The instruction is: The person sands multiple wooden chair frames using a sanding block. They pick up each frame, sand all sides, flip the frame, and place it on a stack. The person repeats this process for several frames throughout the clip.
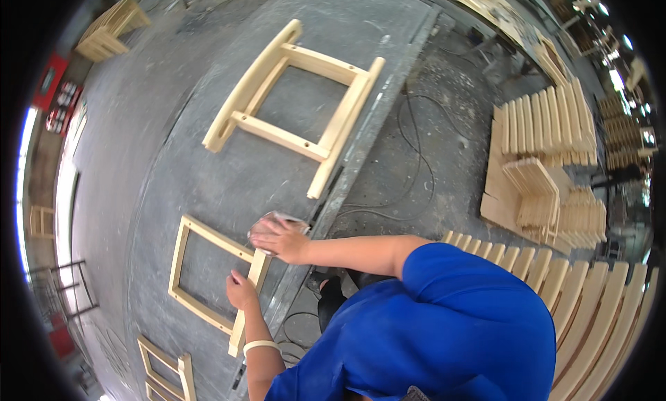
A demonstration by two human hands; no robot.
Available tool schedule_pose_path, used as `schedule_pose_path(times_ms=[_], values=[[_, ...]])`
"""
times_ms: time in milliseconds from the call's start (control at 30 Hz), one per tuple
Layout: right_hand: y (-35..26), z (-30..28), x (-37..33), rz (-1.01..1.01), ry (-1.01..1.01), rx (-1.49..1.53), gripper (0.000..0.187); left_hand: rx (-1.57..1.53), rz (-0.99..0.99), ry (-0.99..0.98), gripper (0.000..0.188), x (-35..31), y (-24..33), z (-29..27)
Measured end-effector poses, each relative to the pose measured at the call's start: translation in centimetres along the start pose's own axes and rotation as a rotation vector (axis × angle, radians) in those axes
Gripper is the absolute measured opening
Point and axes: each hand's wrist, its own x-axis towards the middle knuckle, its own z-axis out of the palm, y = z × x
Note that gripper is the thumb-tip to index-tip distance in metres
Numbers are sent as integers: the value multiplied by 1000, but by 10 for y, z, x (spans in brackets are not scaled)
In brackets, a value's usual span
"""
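Observation:
My right hand [279, 240] presses a crumpled pale cloth [290, 222] over the far end of a thick wooden rail [258, 268]. This rail is one side of a light wooden frame [208, 232] lying on the dark grey table [166, 193]. My left hand [241, 291], with a pale band on its wrist, grips the same rail around its middle; some of its fingers are hidden. Farther along the table lies a larger assembled wooden frame [338, 118], with one curved slotted side and one straight bar.
Another small wooden frame [182, 377] lies at the table's near left. On the right, slatted wooden parts [544, 123] are stacked on a board [494, 172], and a row of long slats [583, 318] runs behind me. A cable [431, 172] loops across the floor.

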Motion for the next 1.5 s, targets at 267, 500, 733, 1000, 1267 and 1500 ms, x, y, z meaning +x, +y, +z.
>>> schedule_pose_path(times_ms=[267, 500, 733, 1000, 1267, 1500], values=[[-2, 3, -10, 77, -40, 90, 46, 1, 51, 45, 47, 3, -6, 8], [-1, -3, -11, 80, -59, 148, 46, 22, 30, -1, 48, 3, -2, 5], [-16, -13, 3, 25, -68, 95, 46, -49, -30, 61, 40, 1, -5, 3], [-18, -9, 9, 72, -145, 114, 49, -36, -26, -2, 38, 1, -4, -5], [-16, -13, 3, 79, -257, 9, 48, -44, 8, 88, 36, 0, -5, -3], [-18, -12, 6, 124, -134, 181, 48, -62, 73, 153, 37, -1, -10, 6]])
